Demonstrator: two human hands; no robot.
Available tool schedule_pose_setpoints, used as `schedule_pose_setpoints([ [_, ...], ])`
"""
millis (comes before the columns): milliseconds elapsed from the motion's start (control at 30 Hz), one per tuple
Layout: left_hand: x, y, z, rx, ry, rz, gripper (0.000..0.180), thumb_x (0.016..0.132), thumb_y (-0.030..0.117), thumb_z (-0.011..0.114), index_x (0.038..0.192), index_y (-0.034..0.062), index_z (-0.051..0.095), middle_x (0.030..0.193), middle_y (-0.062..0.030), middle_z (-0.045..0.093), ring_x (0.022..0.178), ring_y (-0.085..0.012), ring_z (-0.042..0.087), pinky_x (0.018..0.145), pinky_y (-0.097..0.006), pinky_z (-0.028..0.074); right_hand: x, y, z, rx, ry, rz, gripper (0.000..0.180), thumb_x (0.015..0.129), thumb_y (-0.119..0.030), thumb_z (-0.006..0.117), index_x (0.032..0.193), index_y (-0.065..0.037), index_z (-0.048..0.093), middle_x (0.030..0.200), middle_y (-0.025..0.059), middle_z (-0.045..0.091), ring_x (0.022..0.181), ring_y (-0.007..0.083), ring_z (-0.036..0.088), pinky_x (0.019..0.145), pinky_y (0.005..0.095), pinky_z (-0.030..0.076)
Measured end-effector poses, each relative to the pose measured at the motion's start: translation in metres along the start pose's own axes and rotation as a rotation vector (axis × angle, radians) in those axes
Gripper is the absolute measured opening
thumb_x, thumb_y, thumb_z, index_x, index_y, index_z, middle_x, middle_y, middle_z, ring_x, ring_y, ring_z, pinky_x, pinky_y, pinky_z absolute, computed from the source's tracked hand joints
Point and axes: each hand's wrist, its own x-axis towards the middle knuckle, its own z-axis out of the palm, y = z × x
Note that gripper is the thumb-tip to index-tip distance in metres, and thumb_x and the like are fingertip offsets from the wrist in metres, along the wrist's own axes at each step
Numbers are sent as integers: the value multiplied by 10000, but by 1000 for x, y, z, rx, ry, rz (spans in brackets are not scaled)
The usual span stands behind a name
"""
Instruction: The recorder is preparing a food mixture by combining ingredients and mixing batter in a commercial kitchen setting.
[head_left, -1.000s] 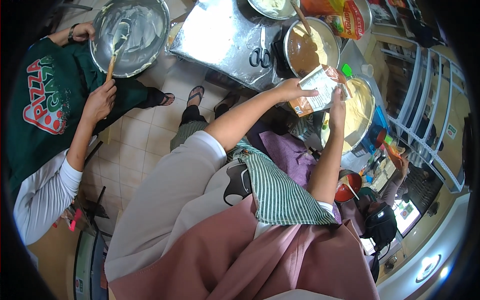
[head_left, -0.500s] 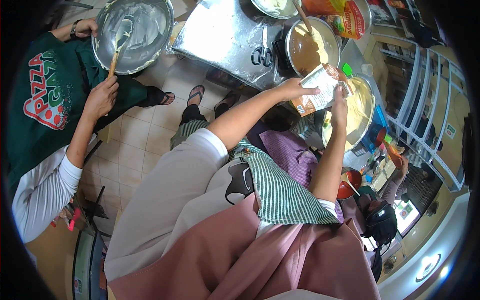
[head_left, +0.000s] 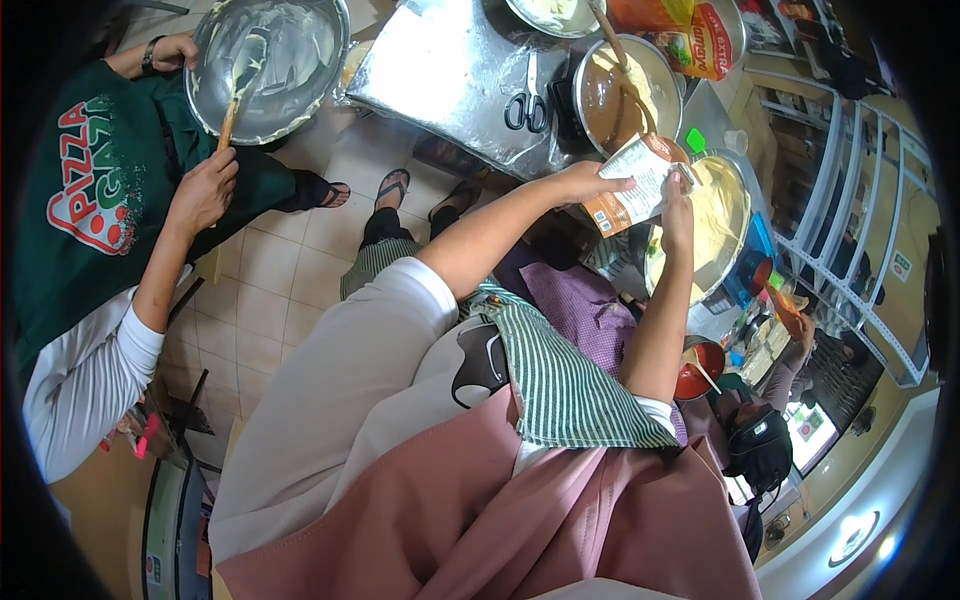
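Both my hands hold a brown-and-white packet tilted over a metal bowl. My left hand (head_left: 588, 183) grips the near left side of the packet (head_left: 632, 190), thumb on its face. Closed on the opposite edge is my right hand (head_left: 678, 205). From the packet's far end a brown stream (head_left: 637, 103) runs into the bowl. Inside it, brown liquid (head_left: 605, 100) lies beside a pale yellow mixture, and a wooden-handled utensil (head_left: 608, 35) leans in. A larger bowl of pale yellow cream (head_left: 722, 225) sits just right of my right hand.
Black-handled scissors (head_left: 526, 108) lie on the plastic-covered metal table (head_left: 420, 75). At left a co-worker in a green apron holds a smeared metal bowl (head_left: 325, 95) and a spatula (head_left: 232, 110). An orange-and-yellow bag (head_left: 708, 45) stands behind. A red bowl (head_left: 700, 375) is at right.
A brown stream now shows between the packet and the bowl, crossing the yellow mixture. The packet has shifted slightly down, still in both hands. The co-worker's spatula hand has moved slightly up.
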Motion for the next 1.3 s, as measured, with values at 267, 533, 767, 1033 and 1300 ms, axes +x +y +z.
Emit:
schedule_pose_setpoints([
  [267, 12, 5, -11, 352, 82, 41, 668, 742, 463, 732, 1184, -4, 549, 1122, -112, 619, 1010, -154, 590, 902, -280, 436, -9, 2, 3, 96, 49, -135, 619, 925, -533, 404, 1269, -20, 448, 1063, 98, 589, 870, 164, 601, 664, 306, 513],
  [533, 14, 1, -10, 351, 90, 96, 678, 728, 456, 746, 1180, -9, 548, 1122, -112, 620, 1025, -161, 582, 920, -277, 422, -12, 2, 3, 192, 46, -140, 594, 928, -504, 434, 1287, -31, 430, 1125, 102, 560, 917, 174, 582, 721, 314, 502],
  [767, 13, 0, -11, 316, 75, 102, 668, 739, 435, 744, 1192, -11, 538, 1125, -111, 619, 1025, -160, 582, 922, -279, 423, -9, 8, 3, 195, 34, -154, 611, 928, -504, 437, 1302, -21, 413, 1148, 106, 548, 964, 181, 562, 762, 324, 489],
  [1033, 9, 4, -11, 319, 85, 89, 687, 731, 474, 735, 1181, -13, 551, 1114, -109, 624, 1014, -164, 589, 916, -281, 425, -6, 11, 4, 196, 45, -124, 603, 934, -493, 434, 1285, -2, 435, 1159, 113, 544, 993, 180, 543, 808, 312, 463],
  [1300, 3, 2, -10, 161, 29, 19, 621, 767, 437, 721, 1162, -17, 568, 1107, -101, 625, 1000, -150, 589, 891, -277, 445, 3, 12, 4, 83, 46, -92, 592, 946, -471, 422, 1209, 54, 497, 1148, 125, 556, 1015, 184, 521, 889, 312, 402],
])
